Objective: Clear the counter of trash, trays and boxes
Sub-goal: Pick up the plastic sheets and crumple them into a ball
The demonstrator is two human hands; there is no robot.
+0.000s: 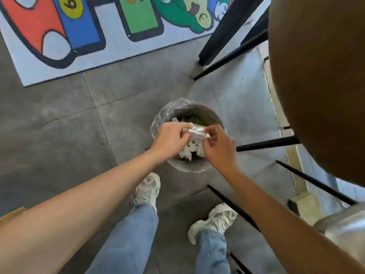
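At the time of inspection the person stood over a small round waste bin (209, 113) lined with a clear plastic bag, set on the grey tiled floor (59, 125). Both hands were held directly above the bin's mouth. The left hand (170, 138) and the right hand (218, 147) each pinched an edge of a crumpled piece of clear plastic wrapping (196, 133) between fingertips and thumb, the wrapping stretched between them. It was above the bin and not yet released. Whether it was being pulled apart or simply held could not be determined.

Inside the bin lay white crumpled paper or foam scraps (190, 150) with darker refuse behind, so some trash appeared already disposed of. The bin looked well filled.

A brown bench top (320, 76) on black legs occupied the right side of the view, but only its edge and underside showed; its working surface was out of sight. What trash, trays or boxes remained there could not be assessed. A corner of cardboard (11, 214) showed at the lower left edge, its nature unclear.

Judgement: one disposal step was near completion, pending release of the wrapping. No tray was visible, so that portion of the task was presumed outstanding.

A colourful printed floor mat (98, 36) lay beyond the bin.
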